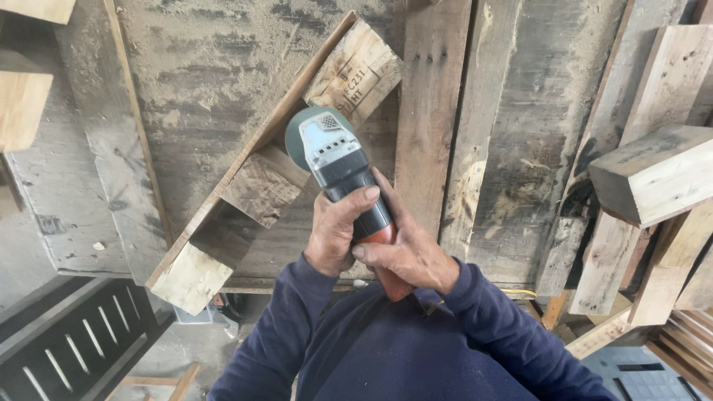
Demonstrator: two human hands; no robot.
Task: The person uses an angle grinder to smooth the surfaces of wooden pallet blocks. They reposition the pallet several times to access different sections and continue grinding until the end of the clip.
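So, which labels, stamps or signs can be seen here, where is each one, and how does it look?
Stamp: dark ink marking on the pale end block of the pallet piece, above the grinder; a few short rows, tilted, partly faded.
Grinder label: none readable; the grey head shows only vent slots and a mesh patch.
No packages, signs or screens are in view.

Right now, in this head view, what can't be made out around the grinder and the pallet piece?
- Angle grinder: its disc's contact with the pallet piece is hidden under the tool's head.
- Grinder's rear end and cord: covered by the right hand and dark sleeves.
- Left hand: palm side hidden against the grip.
- Whether the disc spins: cannot tell.
- Wooden block: cut off by the right edge.
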